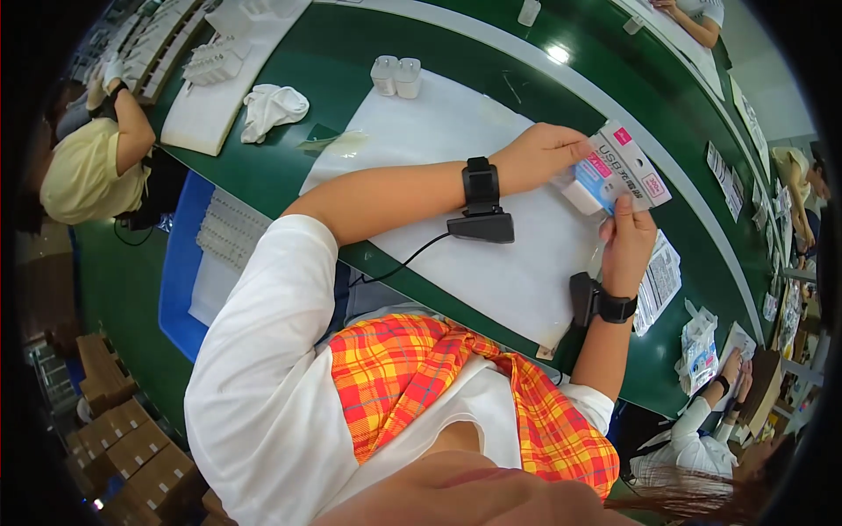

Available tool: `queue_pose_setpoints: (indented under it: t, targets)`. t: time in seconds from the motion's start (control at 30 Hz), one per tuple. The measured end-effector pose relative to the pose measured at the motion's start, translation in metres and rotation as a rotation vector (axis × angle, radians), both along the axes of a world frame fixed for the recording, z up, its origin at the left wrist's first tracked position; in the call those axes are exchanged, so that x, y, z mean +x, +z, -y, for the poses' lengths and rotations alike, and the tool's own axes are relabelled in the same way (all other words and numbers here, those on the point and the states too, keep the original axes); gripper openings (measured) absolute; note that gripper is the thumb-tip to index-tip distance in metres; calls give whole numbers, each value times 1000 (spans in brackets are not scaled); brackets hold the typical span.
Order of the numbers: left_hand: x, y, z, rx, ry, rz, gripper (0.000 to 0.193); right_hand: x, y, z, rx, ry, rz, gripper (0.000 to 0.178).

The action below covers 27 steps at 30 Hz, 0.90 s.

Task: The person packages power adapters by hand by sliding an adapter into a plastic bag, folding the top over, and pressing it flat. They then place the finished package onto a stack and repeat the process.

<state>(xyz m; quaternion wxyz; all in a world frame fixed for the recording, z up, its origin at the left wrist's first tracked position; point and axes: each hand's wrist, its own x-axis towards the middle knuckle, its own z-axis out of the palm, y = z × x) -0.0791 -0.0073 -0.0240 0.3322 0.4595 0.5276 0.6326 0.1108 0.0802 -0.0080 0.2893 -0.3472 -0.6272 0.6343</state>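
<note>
In front of me I hold up a retail pack (611, 167): a white header card printed in pink and blue, with a whitish block at its lower left side. The fingers of my left hand (537, 158) pinch the card's left edge. My right hand (630, 245) grips the pack's lower edge, thumb on its front. A white mat (456, 254) lies beneath both hands on the green table. Beyond it stand two small white boxy pieces (396, 77). Printed sheets (658, 282) lie stacked beside my right wrist. Each wrist wears a black strap with a small box.
A crumpled white cloth (274, 111) lies at the left, near a board (203, 110) bearing white pieces. A blue bin (180, 263) sits beside my left arm. Bagged packs (699, 349) lie at the right. Several co-workers sit around; brown cartons (145, 451) are stacked on the floor.
</note>
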Motion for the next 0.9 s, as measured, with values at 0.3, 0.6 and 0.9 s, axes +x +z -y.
queue_pose_setpoints:
  t: [0.3, 0.6, 0.9]
  targets:
    - [-11, -1, 10, -169, -364, -957, 21, 35, 23, -16, 1116, 594, 531, 29]
    - [7, -15, 20, -131, -277, -1132, 34, 4, 26, 45, 837, 445, 584, 12]
    - [7, -8, 7, -107, -345, -1186, 33, 17, 21, 30, 957, 562, 450, 5]
